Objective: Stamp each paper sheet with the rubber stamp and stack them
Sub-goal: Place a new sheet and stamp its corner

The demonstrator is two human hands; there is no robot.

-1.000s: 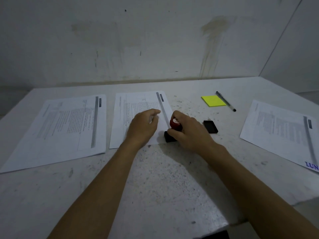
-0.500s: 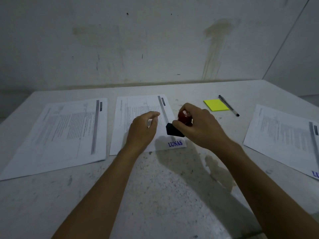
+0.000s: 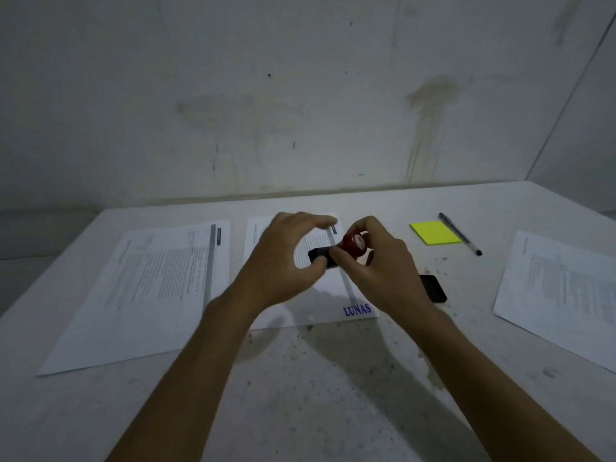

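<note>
On the grey desk, the middle sheet bears a blue mark. Above it, the right hand grips the stamp; the left hand pinches its black base.

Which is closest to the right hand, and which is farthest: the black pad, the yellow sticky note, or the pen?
From the right hand:
1. Black pad, on the table right beside the wrist, on its right.
2. Yellow sticky note, farther back and to the right.
3. Pen, lying just beyond the note's right edge.
</note>
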